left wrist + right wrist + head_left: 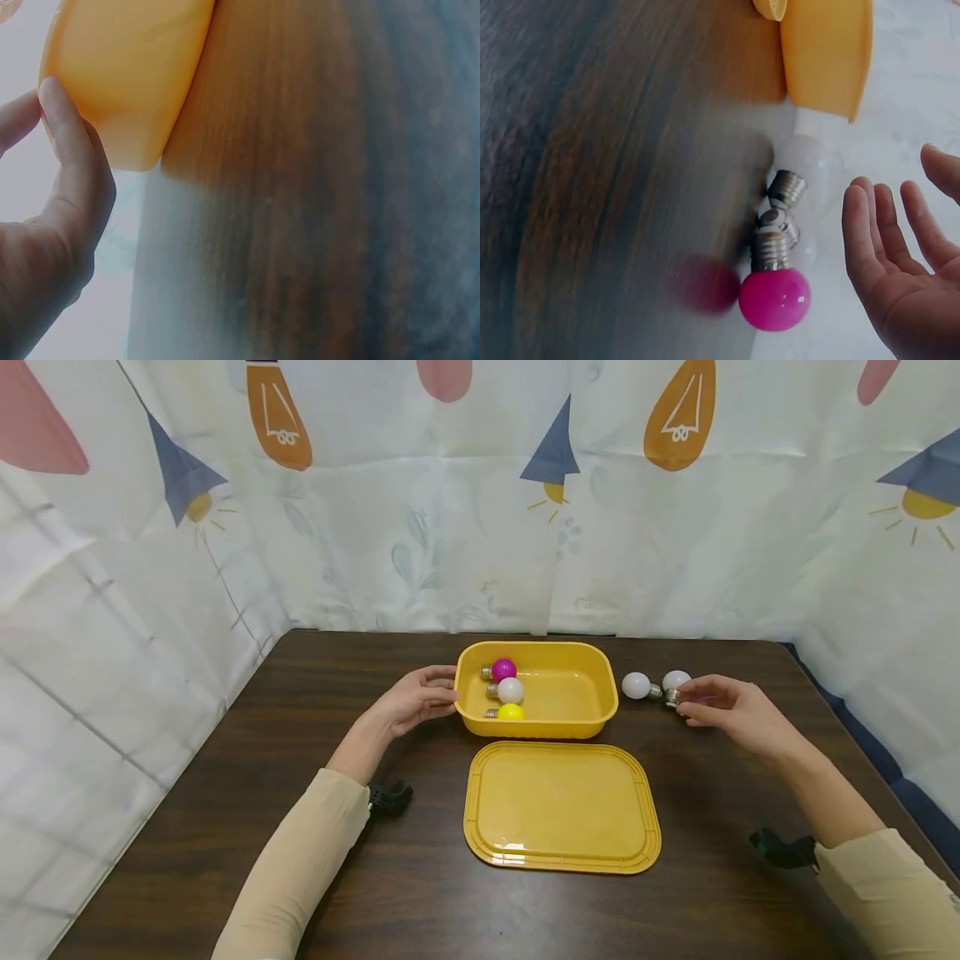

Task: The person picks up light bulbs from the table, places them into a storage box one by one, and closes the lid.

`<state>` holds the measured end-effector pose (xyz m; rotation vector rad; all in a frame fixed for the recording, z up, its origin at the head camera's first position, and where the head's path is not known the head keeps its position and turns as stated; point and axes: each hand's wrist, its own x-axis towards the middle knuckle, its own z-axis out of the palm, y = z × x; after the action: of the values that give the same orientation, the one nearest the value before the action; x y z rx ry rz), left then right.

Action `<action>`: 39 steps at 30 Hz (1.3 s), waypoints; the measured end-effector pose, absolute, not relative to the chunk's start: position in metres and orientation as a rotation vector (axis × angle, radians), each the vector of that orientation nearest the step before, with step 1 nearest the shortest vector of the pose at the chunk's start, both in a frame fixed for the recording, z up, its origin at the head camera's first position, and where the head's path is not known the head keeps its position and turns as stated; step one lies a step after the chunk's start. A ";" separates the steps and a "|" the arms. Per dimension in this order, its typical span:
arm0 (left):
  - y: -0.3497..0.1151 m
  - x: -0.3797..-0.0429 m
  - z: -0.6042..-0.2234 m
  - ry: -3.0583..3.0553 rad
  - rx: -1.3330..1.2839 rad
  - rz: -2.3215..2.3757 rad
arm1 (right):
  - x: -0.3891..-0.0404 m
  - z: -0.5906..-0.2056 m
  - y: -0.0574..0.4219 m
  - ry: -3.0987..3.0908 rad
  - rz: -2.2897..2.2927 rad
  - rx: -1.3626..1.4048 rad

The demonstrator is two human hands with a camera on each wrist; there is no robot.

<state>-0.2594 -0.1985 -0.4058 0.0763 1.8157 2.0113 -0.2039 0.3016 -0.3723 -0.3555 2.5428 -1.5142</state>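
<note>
bulbs [511, 691]: 6 (three are white) | box [570, 693]: 1 | lid [562, 806]: 1

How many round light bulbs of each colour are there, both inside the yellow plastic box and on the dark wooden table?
White round bulbs with metal bases: 3
Magenta round bulbs with metal bases: 2
Yellow round bulb with metal base: 1
Total: 6 bulbs

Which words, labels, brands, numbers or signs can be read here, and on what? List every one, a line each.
None: no readable text in any view.
Printed cloth: pictures of lamps, bulbs and leaves, no lettering.
Yellow box, yellow lid: none visible.
White bulb and the others: none visible.
Right sleeve: a mark at the picture's edge, too small to read.
</note>
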 end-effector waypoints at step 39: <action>-0.197 -0.260 -0.403 1.821 0.048 2.010 | -0.216 -0.378 0.356 2.428 -1.826 -0.179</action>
<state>-0.2595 -0.1973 -0.4033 0.0476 1.8208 2.0098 -0.2162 0.3565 -0.3781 -0.1794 2.4283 -1.8262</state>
